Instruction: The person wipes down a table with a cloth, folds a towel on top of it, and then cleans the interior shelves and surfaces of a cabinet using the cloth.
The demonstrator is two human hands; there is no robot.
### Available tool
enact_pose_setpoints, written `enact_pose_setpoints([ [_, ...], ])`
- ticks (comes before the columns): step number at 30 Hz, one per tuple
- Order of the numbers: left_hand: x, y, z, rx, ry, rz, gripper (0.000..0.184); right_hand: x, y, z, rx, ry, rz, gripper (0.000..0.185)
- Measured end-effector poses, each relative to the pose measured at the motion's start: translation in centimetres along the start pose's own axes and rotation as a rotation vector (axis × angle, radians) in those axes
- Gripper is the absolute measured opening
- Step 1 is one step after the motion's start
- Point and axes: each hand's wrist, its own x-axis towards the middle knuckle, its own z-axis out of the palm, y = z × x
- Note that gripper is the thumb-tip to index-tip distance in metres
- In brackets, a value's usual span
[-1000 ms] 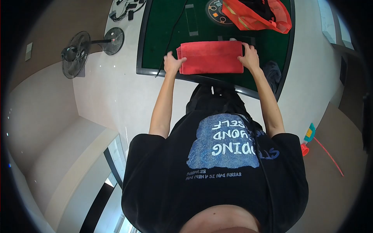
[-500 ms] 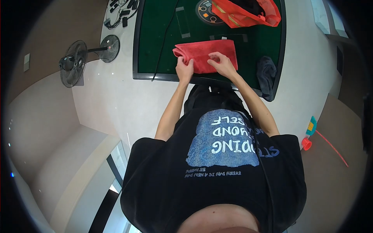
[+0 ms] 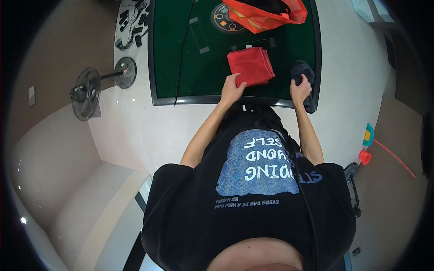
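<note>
A red towel (image 3: 251,65), folded into a compact, roughly square bundle, lies on the green tabletop in front of me. My left hand (image 3: 232,90) is closed on its near left corner, thumb and fingers pinching the cloth. To the right, my right hand (image 3: 300,91) grips a dark grey towel (image 3: 302,68) that is bunched up near the table's right edge. Part of the grey cloth is hidden beneath that hand.
An orange bag (image 3: 266,18) with dark contents sits at the far side of the green table (image 3: 194,81), beside a round control panel (image 3: 226,20). A black cable runs down the left. A fan (image 3: 86,92) and several black adapters stand farther left.
The red towel has been folded over from a wide rectangle into a smaller bundle. My right hand has left it and moved right onto the dark grey towel. The view has shifted slightly.
</note>
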Motion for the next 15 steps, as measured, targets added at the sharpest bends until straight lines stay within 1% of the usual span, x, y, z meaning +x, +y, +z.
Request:
enact_pose_setpoints([
  [1,-0.1,-1.3,0.0,0.009,0.001,-0.192,0.053,-0.4,0.4,-0.2,-0.121,0.083,0.028,0.076],
  [2,0.1,-2.9,0.3,0.008,0.015,-0.216,0.055,-0.6,0.6,-0.2,-0.121,0.098,0.05,0.076],
  [3,0.6,-4.4,0.7,0.007,0.027,-0.232,0.057,-0.7,1.0,0.0,-0.154,0.099,0.09,0.085],
  [4,0.9,-5.3,0.8,0.05,0.017,-0.199,0.058,-0.2,1.4,0.3,-0.182,0.111,0.135,0.094],
  [5,1.0,-6.0,0.8,0.071,0.017,-0.189,0.057,0.2,2.7,0.8,-0.163,-0.059,0.14,0.099],
  [7,0.9,-6.5,0.6,0.106,-0.009,-0.22,0.054,0.4,4.2,1.7,-0.24,-0.115,0.075,0.096],
  [8,0.7,-5.0,-0.2,0.118,-0.065,-0.262,0.051,0.7,3.9,1.4,-0.218,-0.127,0.104,0.091],
  [9,0.3,-5.0,-0.2,0.104,-0.062,-0.198,0.047,0.7,3.4,1.0,-0.195,-0.145,0.132,0.085],
  [10,0.2,-4.7,-0.4,0.12,-0.095,-0.149,0.046,0.6,3.3,0.5,-0.161,-0.123,0.099,0.075],
  [11,-0.1,-4.0,-0.5,0.162,-0.116,-0.097,0.046,0.5,3.3,0.1,-0.083,-0.155,0.131,0.072],
  [13,-0.5,-2.0,-0.1,0.237,-0.168,0.05,0.047,-0.2,3.1,-0.8,0.087,-0.174,0.259,0.067],
  [14,-0.4,-1.1,0.4,0.267,-0.211,0.206,0.049,-0.6,3.1,-1.2,0.195,-0.131,0.312,0.064],
  [15,-0.3,0.8,1.0,0.262,-0.252,0.234,0.049,-1.5,3.2,-1.6,0.3,-0.087,0.364,0.061],
])
